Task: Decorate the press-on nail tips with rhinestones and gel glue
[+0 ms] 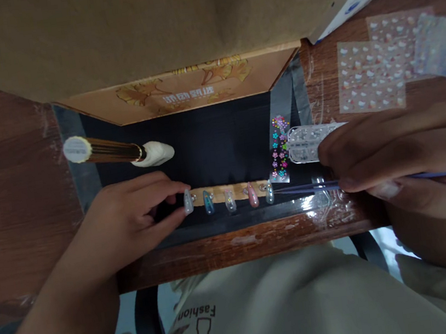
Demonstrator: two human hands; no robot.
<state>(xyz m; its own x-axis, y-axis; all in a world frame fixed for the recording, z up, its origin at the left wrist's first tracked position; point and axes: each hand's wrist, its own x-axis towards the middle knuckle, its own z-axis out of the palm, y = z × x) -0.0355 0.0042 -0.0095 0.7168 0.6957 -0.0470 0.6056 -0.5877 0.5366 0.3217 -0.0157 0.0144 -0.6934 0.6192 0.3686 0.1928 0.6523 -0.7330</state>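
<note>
My left hand (126, 216) pinches the left end of a narrow wooden strip (219, 193), thumb and forefinger on either side of the clear glittery nail tip there. Several false nail tips sit along the strip: a blue one (209, 203), a pink one (252, 195) and pale clear ones. My right hand (409, 163) grips purple tweezers (309, 189), whose points reach the glittery nail tip (269, 192) at the right end. Whether the points hold anything is too small to tell. Behind the tweezers, a sheet of coloured flower gems (281, 150) lies beside a clear compartment case (306, 144), partly covered by my right hand.
A gold-handled bottle or brush with a white end (115, 151) lies behind my left hand. Along the back stands a large cardboard box (178, 87). Sticker sheets (372, 77) lie at the far right. A black mat (218, 134) is taped onto the wooden table (14, 190).
</note>
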